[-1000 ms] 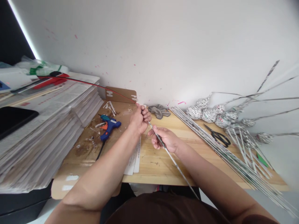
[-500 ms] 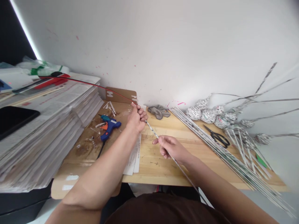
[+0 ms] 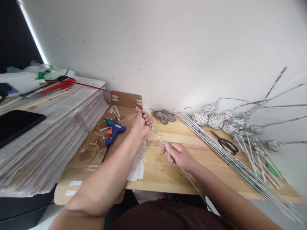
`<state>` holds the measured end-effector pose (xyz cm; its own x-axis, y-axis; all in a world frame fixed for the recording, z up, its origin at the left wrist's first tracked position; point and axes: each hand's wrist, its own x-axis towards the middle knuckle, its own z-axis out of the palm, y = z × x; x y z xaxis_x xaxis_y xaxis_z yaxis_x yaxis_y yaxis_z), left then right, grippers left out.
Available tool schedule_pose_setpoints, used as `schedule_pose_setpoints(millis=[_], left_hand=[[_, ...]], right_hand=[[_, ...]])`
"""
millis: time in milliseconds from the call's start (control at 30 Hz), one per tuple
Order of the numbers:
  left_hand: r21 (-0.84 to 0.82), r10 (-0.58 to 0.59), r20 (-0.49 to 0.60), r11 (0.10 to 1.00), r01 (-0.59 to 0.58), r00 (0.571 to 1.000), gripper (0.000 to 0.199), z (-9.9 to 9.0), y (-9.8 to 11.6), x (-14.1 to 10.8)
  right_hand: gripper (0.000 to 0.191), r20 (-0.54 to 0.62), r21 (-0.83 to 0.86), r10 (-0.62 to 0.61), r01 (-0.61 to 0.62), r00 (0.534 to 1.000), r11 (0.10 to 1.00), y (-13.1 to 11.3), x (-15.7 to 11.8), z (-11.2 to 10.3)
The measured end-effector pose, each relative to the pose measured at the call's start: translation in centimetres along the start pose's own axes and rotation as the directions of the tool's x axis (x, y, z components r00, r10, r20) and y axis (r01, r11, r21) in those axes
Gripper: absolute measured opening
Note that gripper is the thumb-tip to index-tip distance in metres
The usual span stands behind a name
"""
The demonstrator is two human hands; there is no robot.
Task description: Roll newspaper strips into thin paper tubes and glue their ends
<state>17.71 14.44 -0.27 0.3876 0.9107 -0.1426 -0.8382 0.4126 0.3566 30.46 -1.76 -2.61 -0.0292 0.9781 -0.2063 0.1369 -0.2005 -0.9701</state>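
My left hand (image 3: 142, 120) is closed around a thin rod wrapped in printed paper (image 3: 157, 134). From its far side a long, thin red-and-dark wire or rod (image 3: 100, 88) bends away to the upper left, over the paper stack. Thumb and fingers of my right hand (image 3: 177, 155) pinch the wrapped rod nearer to me. Below that hand, a thin grey length (image 3: 193, 184) runs down past the table's front edge. How the wire and the paper join is hidden inside my left fist.
Left are a tall newspaper stack (image 3: 86, 127), a black phone (image 3: 21, 126) and a blue glue gun (image 3: 115, 132) on stained cardboard (image 3: 83, 166). Right lie rolled paper sticks (image 3: 216, 150), black scissors (image 3: 227, 145) and woven paper shapes (image 3: 201, 117). A grey cloth band (image 3: 165, 116) lies behind.
Both hands keep their grip on the wrapped rod, with only a slight shift of the right fingers. The whole view has moved a little.
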Motion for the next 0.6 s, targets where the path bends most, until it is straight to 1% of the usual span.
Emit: schedule_pose_setpoints(millis=[67,100,133,200,233,267,300,367,400,433,500,533,567,600], left_hand=[[-0.009,-0.005,0.010,1.000,0.006,1.000,0.039,-0.04,0.00,0.03],[-0.012,-0.004,0.014,1.000,0.004,1.000,0.040,-0.06,-0.01,0.05],[-0.013,-0.001,0.017,1.000,0.002,1.000,0.040,-0.09,-0.02,0.06],[-0.011,0.001,0.016,1.000,-0.001,1.000,0.040,-0.14,-0.05,0.10],[-0.012,-0.001,0.015,1.000,0.001,1.000,0.040,-0.15,-0.05,0.12],[-0.016,-0.007,0.013,1.000,0.007,1.000,0.040,-0.17,-0.05,0.14],[-0.023,-0.014,0.012,1.000,0.014,1.000,0.040,-0.18,-0.04,0.15],[-0.038,-0.022,0.009,0.999,0.023,1.000,0.040,-0.18,-0.01,0.18],[-0.042,-0.021,0.008,0.999,0.021,1.000,0.040,-0.17,0.01,0.18],[-0.043,-0.017,0.005,0.999,0.017,1.000,0.040,-0.16,0.02,0.19],[-0.038,-0.007,0.002,0.999,0.007,1.000,0.039,-0.14,0.03,0.19],[-0.034,-0.007,0.002,0.999,0.008,1.000,0.040,-0.13,0.03,0.19],[-0.032,-0.010,0.004,0.999,0.010,1.000,0.040,-0.12,0.04,0.18],[-0.034,-0.012,0.007,0.999,0.012,1.000,0.040,-0.10,0.04,0.17]], right_hand=[[0.041,0.110,0.114,0.092,-0.104,0.990,0.988,-0.02,0.05,0.05],[0.041,0.107,0.117,0.097,-0.109,0.989,0.987,-0.03,0.09,0.06],[0.039,0.059,0.079,0.068,-0.072,0.996,0.994,-0.04,0.13,0.08],[0.034,-0.063,-0.057,-0.037,0.033,0.997,0.998,-0.07,0.18,0.09],[0.033,-0.081,-0.085,-0.064,0.057,0.995,0.995,-0.08,0.21,0.10],[0.034,-0.056,-0.063,-0.053,0.049,0.997,0.997,-0.09,0.24,0.09],[0.036,0.003,-0.001,-0.011,0.011,1.000,1.000,-0.10,0.26,0.09],[0.043,0.125,0.116,0.075,-0.090,0.989,0.989,-0.11,0.30,0.09],[0.043,0.127,0.122,0.081,-0.096,0.989,0.988,-0.11,0.29,0.10],[0.041,0.080,0.087,0.055,-0.062,0.995,0.994,-0.12,0.27,0.11],[0.035,-0.056,-0.045,-0.048,0.046,0.997,0.998,-0.14,0.20,0.15],[0.033,-0.079,-0.078,-0.077,0.071,0.994,0.994,-0.14,0.16,0.15],[0.033,-0.061,-0.056,-0.069,0.065,0.996,0.996,-0.13,0.14,0.15],[0.034,-0.004,0.014,-0.026,0.026,1.000,1.000,-0.11,0.14,0.15]])
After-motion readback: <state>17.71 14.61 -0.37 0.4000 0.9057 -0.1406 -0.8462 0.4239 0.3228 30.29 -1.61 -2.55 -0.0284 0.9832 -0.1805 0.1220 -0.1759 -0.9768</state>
